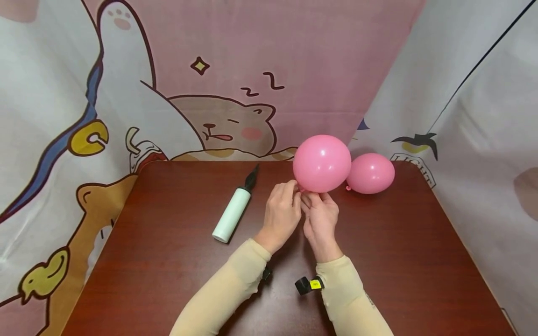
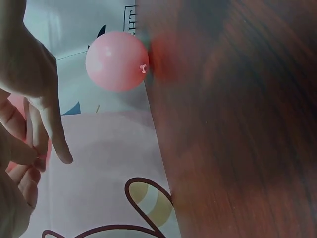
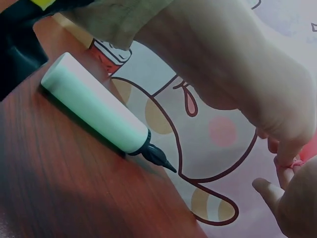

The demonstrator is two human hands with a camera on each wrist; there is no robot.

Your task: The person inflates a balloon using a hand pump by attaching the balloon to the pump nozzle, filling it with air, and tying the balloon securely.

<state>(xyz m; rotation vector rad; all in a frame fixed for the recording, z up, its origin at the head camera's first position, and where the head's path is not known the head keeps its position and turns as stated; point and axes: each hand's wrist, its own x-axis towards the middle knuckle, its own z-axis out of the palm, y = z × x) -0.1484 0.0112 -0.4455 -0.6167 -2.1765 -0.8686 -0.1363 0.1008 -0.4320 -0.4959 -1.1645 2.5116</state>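
Note:
A large inflated pink balloon (image 1: pixel 322 163) is held up above the far part of the table, both hands at its neck. My left hand (image 1: pixel 280 212) pinches the neck from the left. My right hand (image 1: pixel 322 219) meets it from the right, its fingers curled at the neck. In the right wrist view, a twist of pink neck (image 3: pixel 297 163) shows between the fingertips. The left wrist view catches one digit (image 2: pixel 58 134) of the right hand sticking out straight, while the fingers mostly hide the balloon.
Right of the held balloon, a smaller tied pink balloon (image 1: pixel 371 173) sits near the table's far edge. A mint-green hand pump (image 1: pixel 232 214) with a black nozzle lies left of the hands. Behind the brown table (image 1: pixel 168 280) hangs a printed cloth (image 1: pixel 319 60).

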